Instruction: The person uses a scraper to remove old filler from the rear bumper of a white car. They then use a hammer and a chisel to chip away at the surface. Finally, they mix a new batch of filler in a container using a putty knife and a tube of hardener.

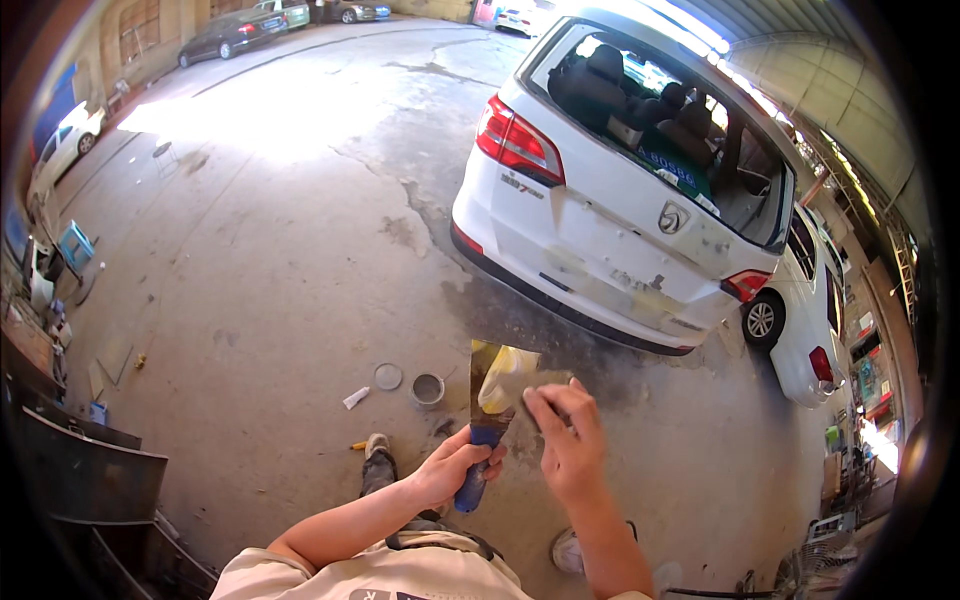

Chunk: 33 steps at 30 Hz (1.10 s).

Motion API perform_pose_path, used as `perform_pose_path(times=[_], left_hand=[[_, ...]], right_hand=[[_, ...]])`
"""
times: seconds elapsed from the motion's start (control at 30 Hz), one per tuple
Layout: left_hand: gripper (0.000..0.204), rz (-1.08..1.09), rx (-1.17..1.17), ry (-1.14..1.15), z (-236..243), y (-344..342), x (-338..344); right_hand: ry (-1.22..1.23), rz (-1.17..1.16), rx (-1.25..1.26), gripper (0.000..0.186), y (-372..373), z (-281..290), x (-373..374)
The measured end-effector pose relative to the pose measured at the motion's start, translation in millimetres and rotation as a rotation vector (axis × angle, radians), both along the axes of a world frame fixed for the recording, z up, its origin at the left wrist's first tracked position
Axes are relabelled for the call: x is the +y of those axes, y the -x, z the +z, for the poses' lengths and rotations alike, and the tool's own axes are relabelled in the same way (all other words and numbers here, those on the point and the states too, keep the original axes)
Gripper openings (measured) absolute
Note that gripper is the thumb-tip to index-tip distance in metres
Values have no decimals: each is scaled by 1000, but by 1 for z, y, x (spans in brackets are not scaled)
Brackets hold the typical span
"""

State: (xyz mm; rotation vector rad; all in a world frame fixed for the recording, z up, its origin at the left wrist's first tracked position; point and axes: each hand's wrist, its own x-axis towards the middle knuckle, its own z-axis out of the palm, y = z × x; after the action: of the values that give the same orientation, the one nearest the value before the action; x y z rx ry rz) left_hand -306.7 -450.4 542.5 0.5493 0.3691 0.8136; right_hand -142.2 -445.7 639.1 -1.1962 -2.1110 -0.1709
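My left hand (452, 468) is closed round the blue handle of a wide putty knife (484, 436), its blade pointing away from me. A yellowish-white lump of body filler (503, 378) lies on the blade. My right hand (572, 430) pinches a thin grey-brown spreader (546, 381) between thumb and fingers. The spreader's far edge is at the filler, overlapping the right side of the blade; whether it presses on the blade I cannot tell. Both hands are in front of my body, above the floor.
A white van (600, 240) stands ahead to the right, with filler patches on its tailgate. On the concrete are an open tin (427, 390), a round lid (388, 376), a white tube (356, 397) and a yellow-handled tool (359, 446). A white car (800, 345) is at right, a blue stool (75, 241) far left.
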Motion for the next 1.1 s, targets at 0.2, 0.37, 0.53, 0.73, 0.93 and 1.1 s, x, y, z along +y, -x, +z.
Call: perform_pose_path(times=[0.2, 0.37, 0.53, 0.73, 0.93, 1.1], left_hand=[[20, -3, 307, -146, -5, 1, 3], [28, -210, 380, -94, 3, 19, 9], [29, -231, 433, -162, 7, 23, 21], [32, -146, 668, -482, 8, 21, 23], [69, 423, 1021, -1721, 12, 8, 31], [76, 396, 1155, -1558, -1, 8, 28]], right_hand=[[67, 59, -47, 38, -6, -8, -5], [19, 117, 142, 35, -23, 14, -12], [438, 81, 585, 28, -45, -7, -8], [623, -199, 333, 19, -57, -27, -19], [1117, 92, 1688, 21, -41, -52, -10], [954, 118, 1781, 22, -43, -31, -13]])
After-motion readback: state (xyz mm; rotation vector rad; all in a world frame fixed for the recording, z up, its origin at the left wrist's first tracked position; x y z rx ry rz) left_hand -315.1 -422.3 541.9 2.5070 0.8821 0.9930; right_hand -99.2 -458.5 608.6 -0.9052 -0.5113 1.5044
